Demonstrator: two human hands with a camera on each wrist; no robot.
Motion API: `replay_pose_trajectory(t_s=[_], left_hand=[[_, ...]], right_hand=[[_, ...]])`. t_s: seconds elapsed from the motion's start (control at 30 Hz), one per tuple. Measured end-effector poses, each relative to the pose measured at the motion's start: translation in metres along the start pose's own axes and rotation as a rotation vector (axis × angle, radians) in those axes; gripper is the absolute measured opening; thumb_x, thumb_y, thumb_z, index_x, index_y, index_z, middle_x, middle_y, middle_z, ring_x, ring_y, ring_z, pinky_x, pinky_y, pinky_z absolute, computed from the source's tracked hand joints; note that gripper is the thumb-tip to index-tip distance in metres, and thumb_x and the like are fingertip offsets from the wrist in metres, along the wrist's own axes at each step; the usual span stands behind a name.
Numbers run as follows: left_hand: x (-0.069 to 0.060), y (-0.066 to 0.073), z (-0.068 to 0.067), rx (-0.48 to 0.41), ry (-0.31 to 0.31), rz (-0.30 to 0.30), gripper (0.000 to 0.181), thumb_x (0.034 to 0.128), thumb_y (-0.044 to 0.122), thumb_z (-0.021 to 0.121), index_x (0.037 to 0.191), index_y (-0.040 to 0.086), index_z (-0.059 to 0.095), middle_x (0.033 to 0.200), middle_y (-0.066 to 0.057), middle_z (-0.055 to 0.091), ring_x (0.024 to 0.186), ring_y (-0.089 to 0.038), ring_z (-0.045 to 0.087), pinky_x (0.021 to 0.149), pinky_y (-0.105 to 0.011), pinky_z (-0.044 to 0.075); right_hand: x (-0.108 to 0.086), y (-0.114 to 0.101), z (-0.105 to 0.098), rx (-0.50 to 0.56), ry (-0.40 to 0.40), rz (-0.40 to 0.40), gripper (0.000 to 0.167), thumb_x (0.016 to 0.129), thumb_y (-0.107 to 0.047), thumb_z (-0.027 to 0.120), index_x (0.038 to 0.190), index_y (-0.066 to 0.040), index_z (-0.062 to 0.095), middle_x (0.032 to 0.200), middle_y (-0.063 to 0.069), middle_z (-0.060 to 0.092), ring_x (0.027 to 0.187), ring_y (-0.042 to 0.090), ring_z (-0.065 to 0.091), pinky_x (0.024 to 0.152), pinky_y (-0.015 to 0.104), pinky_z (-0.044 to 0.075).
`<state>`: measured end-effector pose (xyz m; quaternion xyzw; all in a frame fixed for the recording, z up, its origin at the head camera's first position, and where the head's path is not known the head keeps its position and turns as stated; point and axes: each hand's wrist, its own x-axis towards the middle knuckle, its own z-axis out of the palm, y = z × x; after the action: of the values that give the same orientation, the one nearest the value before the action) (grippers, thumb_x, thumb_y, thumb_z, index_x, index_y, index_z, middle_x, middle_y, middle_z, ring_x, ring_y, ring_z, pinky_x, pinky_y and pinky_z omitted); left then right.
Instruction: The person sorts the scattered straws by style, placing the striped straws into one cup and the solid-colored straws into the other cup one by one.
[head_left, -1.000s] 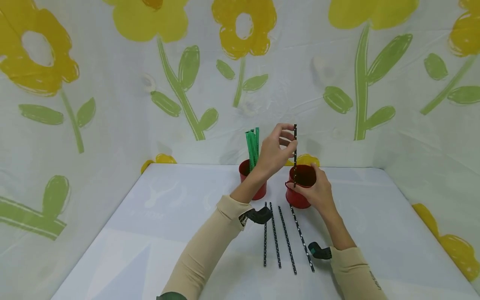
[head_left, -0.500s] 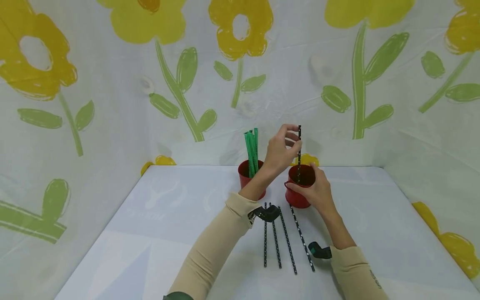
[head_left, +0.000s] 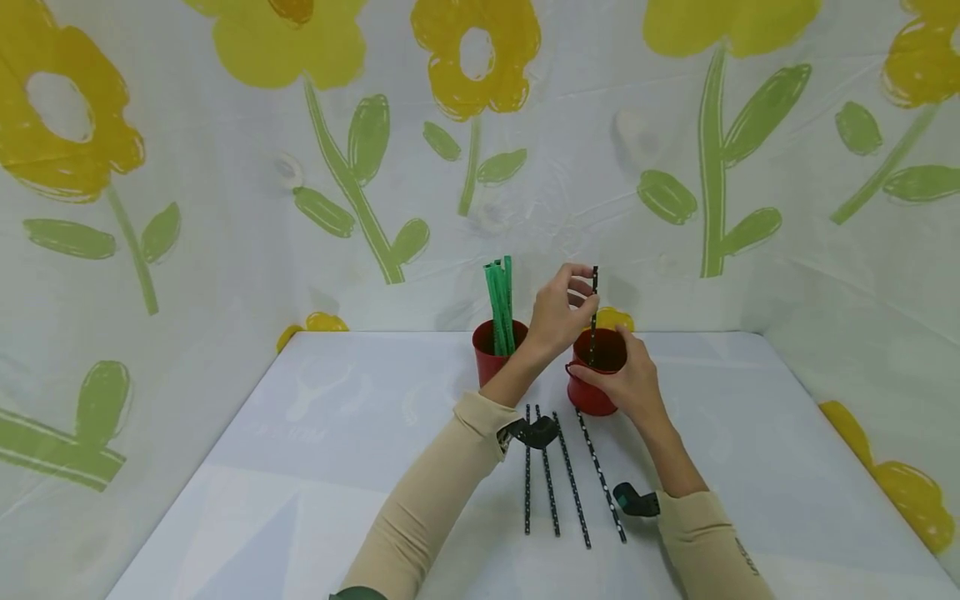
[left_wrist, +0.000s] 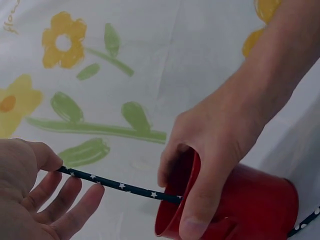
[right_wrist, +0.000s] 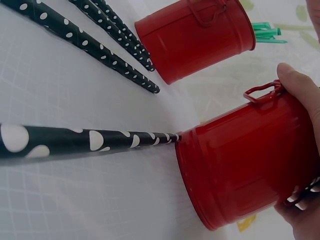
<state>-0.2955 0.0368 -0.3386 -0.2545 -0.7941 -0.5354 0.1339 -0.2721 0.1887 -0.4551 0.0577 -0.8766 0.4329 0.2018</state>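
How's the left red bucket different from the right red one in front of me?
The left bucket holds several green straws, while the right bucket shows one dark starred straw reaching in, pinched by the left hand. The right hand grips the right bucket; neither hand holds the left bucket. Both are red, open-topped and stand on the table.

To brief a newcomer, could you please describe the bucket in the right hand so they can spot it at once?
Near the far edge of the white table, find the red bucket gripped at its rim by the right hand. A dark, starred straw dips into its mouth, whereas the similar bucket to its left holds green straws.
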Motion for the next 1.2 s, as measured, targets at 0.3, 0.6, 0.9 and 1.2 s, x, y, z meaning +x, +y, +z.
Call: replay_pose_trajectory(t_s=[0.3,0.6,0.9,1.2], left_hand=[[-0.004,-0.008,0.000,0.013,0.007,-0.021,0.032,0.0964,0.014,0.061,0.127,0.012,0.053,0.105,-0.011,0.066,0.090,-0.021,0.068,0.068,-0.018,0.058],[-0.028,-0.021,-0.011,-0.052,-0.023,-0.093,0.029,0.0969,0.018,0.061,0.125,0.012,0.055,0.106,-0.009,0.065,0.090,-0.020,0.067,0.067,-0.020,0.059],[-0.054,-0.033,-0.022,-0.038,-0.035,-0.061,0.027,0.0964,0.018,0.061,0.122,0.010,0.058,0.105,-0.009,0.066,0.089,-0.019,0.067,0.064,-0.020,0.059],[-0.074,-0.036,-0.034,-0.005,-0.033,-0.013,0.024,0.0960,0.019,0.061,0.117,0.009,0.060,0.101,-0.009,0.067,0.083,-0.021,0.067,0.066,-0.022,0.058]], right_hand=[[-0.001,-0.003,-0.001,0.002,-0.010,0.008,0.098,0.076,-0.041,0.083,0.151,-0.007,0.030,0.143,0.021,0.047,0.127,0.039,0.049,0.099,0.059,0.049],[-0.001,-0.003,0.000,-0.007,-0.010,0.032,0.100,0.075,-0.042,0.083,0.151,-0.007,0.030,0.144,0.021,0.045,0.129,0.039,0.048,0.097,0.060,0.049],[-0.001,0.000,0.001,-0.023,0.005,0.033,0.102,0.075,-0.044,0.083,0.152,-0.008,0.028,0.145,0.022,0.045,0.130,0.040,0.047,0.097,0.061,0.049],[0.000,0.000,0.002,-0.014,0.007,0.024,0.101,0.075,-0.044,0.083,0.152,-0.005,0.029,0.145,0.022,0.045,0.129,0.040,0.048,0.096,0.061,0.049]])
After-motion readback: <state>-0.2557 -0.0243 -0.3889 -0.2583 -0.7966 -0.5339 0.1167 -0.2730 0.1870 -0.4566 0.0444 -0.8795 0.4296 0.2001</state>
